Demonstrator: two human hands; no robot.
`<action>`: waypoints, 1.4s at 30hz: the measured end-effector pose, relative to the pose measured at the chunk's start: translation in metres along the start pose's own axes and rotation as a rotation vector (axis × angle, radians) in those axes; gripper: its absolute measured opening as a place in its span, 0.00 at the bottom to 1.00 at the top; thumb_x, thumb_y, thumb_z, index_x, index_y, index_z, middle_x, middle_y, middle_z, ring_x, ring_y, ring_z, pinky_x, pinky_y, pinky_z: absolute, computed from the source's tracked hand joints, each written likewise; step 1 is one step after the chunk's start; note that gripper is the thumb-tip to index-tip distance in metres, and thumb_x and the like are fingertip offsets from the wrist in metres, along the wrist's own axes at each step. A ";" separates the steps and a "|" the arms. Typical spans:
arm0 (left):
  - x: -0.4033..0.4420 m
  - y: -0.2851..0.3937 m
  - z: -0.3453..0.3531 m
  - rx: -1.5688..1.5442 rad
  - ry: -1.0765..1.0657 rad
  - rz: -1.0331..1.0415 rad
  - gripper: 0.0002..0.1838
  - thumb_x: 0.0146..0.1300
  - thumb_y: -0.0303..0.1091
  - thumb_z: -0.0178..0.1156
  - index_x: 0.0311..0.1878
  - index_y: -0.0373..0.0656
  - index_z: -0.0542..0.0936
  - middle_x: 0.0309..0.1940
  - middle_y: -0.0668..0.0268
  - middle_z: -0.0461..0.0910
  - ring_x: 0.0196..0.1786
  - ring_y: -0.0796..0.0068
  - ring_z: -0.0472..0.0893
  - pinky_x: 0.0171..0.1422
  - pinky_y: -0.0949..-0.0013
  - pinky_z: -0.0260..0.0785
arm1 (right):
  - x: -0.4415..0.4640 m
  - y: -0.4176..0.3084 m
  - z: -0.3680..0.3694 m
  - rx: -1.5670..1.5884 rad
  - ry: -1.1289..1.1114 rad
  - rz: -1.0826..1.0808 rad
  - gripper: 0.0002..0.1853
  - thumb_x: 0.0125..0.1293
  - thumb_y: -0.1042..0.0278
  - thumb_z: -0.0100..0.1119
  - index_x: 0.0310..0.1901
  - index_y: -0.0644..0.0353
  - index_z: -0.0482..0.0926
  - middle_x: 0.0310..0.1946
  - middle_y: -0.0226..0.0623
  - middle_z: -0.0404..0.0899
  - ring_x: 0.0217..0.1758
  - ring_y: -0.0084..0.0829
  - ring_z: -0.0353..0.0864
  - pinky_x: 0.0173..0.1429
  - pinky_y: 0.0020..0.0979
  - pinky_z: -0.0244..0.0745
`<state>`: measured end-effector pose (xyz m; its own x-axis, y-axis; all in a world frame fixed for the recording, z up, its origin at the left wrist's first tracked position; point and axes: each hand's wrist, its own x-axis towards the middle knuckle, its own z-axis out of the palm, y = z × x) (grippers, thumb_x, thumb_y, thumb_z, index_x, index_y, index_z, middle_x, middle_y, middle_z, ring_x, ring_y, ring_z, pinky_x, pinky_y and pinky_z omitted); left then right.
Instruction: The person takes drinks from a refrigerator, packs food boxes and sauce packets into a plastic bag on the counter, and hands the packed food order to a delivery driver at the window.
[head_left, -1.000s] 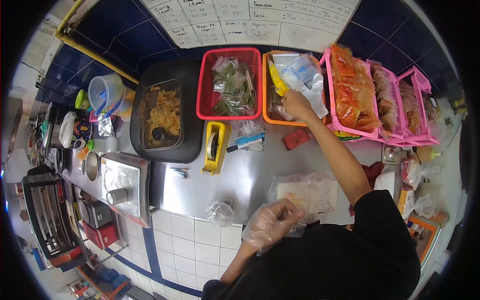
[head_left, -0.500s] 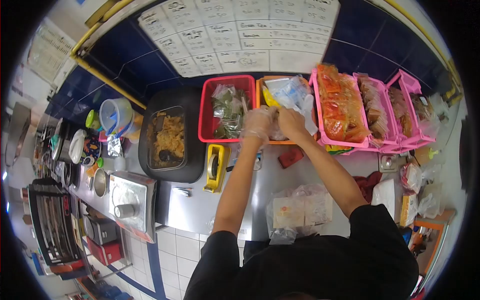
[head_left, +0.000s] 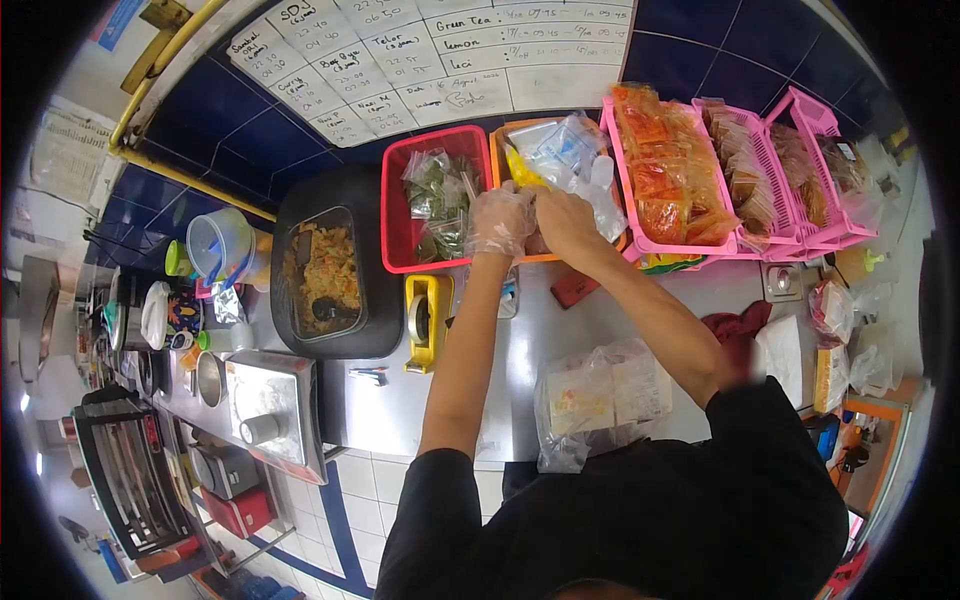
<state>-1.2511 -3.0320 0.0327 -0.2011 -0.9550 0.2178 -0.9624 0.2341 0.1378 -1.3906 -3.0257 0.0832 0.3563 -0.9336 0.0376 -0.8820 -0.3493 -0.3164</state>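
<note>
Clear-plastic-gloved L hand (head_left: pixel 502 222) & bare R hand (head_left: pixel 563 220) side by side, fingers curled, over orange rectangular plastic bin (head_left: pixel 540 257), btwn red plastic tub (head_left: pixel 398 225) & pink plastic basket (head_left: pixel 690 248); via my feed, can't tell what they're gripping

I had a stainless-steel counter (head_left: pixel 400 415) on my feed. It carried a black food container (head_left: pixel 385 290), yellow tape dispenser (head_left: pixel 424 345), red bin (head_left: pixel 388 225), orange bin (head_left: pixel 508 128) just beside that, clear plastic bags (head_left: pixel 562 445), dark-red cloth (head_left: pixel 747 325).
</note>
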 end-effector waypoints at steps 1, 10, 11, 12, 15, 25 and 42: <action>-0.002 0.001 0.000 -0.002 -0.002 0.000 0.12 0.63 0.40 0.64 0.49 0.52 0.86 0.43 0.59 0.84 0.46 0.56 0.86 0.49 0.53 0.79 | -0.001 0.001 0.001 0.000 -0.002 0.002 0.09 0.66 0.73 0.55 0.42 0.64 0.85 0.38 0.52 0.88 0.44 0.52 0.90 0.48 0.50 0.84; 0.024 -0.033 0.004 -0.304 0.047 -0.029 0.14 0.66 0.41 0.62 0.52 0.51 0.86 0.45 0.53 0.84 0.49 0.48 0.84 0.52 0.49 0.77 | -0.021 -0.005 0.010 0.201 0.317 -0.104 0.10 0.67 0.68 0.61 0.39 0.67 0.83 0.44 0.51 0.81 0.50 0.49 0.81 0.50 0.46 0.82; 0.028 -0.032 0.004 -0.348 0.072 -0.080 0.14 0.66 0.41 0.62 0.51 0.50 0.86 0.43 0.52 0.84 0.48 0.48 0.85 0.52 0.49 0.77 | -0.021 -0.001 0.024 0.181 0.231 -0.095 0.11 0.66 0.68 0.61 0.45 0.66 0.81 0.43 0.51 0.81 0.49 0.50 0.81 0.49 0.47 0.81; 0.031 -0.032 0.002 -0.391 0.098 -0.132 0.13 0.65 0.41 0.63 0.50 0.49 0.87 0.42 0.51 0.85 0.47 0.47 0.85 0.52 0.49 0.77 | -0.017 0.004 0.040 0.163 0.145 -0.087 0.14 0.66 0.69 0.61 0.50 0.65 0.80 0.42 0.51 0.81 0.48 0.51 0.81 0.49 0.49 0.80; 0.032 -0.036 0.008 -0.421 0.067 -0.108 0.12 0.64 0.39 0.63 0.48 0.48 0.87 0.40 0.49 0.85 0.46 0.47 0.85 0.52 0.50 0.77 | 0.016 0.025 0.097 0.032 0.248 -0.344 0.10 0.67 0.68 0.60 0.45 0.63 0.85 0.46 0.47 0.84 0.50 0.46 0.83 0.50 0.47 0.81; 0.023 -0.032 0.020 -0.443 0.170 -0.138 0.12 0.64 0.38 0.63 0.47 0.47 0.87 0.40 0.49 0.85 0.45 0.46 0.85 0.51 0.50 0.76 | 0.055 0.007 0.128 -0.215 -0.263 0.173 0.16 0.71 0.58 0.57 0.55 0.49 0.85 0.58 0.35 0.86 0.62 0.36 0.85 0.60 0.42 0.80; 0.019 -0.021 0.001 -0.434 0.036 -0.181 0.20 0.62 0.38 0.64 0.57 0.44 0.86 0.45 0.44 0.86 0.51 0.46 0.85 0.57 0.54 0.77 | 0.067 0.027 0.158 0.303 -0.198 0.364 0.22 0.68 0.52 0.59 0.54 0.60 0.84 0.56 0.52 0.85 0.59 0.48 0.86 0.61 0.48 0.81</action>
<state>-1.2345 -3.0553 0.0327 -0.0235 -0.9823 0.1857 -0.8147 0.1265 0.5659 -1.3414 -3.0849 -0.0727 0.1199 -0.9472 -0.2973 -0.8409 0.0623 -0.5375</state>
